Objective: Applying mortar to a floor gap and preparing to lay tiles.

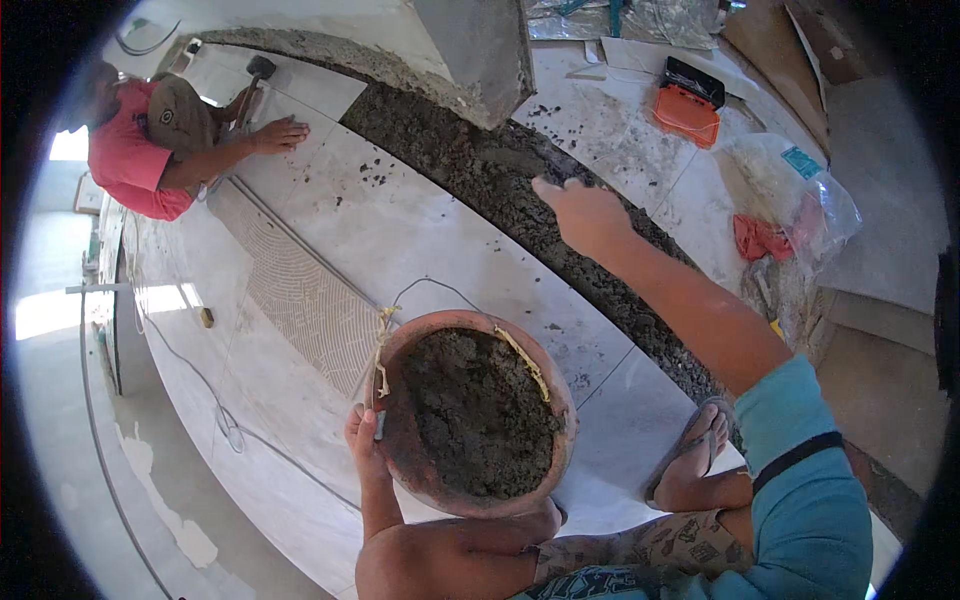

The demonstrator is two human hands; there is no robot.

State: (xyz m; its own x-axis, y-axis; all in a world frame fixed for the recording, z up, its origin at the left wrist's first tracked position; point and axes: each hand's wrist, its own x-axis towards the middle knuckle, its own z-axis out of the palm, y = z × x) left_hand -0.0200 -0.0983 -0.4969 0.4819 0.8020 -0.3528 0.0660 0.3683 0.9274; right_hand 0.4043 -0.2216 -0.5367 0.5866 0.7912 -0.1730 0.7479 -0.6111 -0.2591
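Observation:
My left hand grips the rim of a round terracotta-coloured bucket at its left side, by a cord handle with yellow ties. The bucket holds dark wet mortar. My right hand is raised with the index finger stretched out and nothing held, over a long strip of dark mortar between floor tiles. Pale tiles lie along the strip. A patch of combed adhesive is left of the bucket.
A person in red crouches at upper left beside a mallet. A concrete column base, orange open case, plastic bag and boards lie beyond. Grey cable runs along the left. My sandalled foot is beside the strip.

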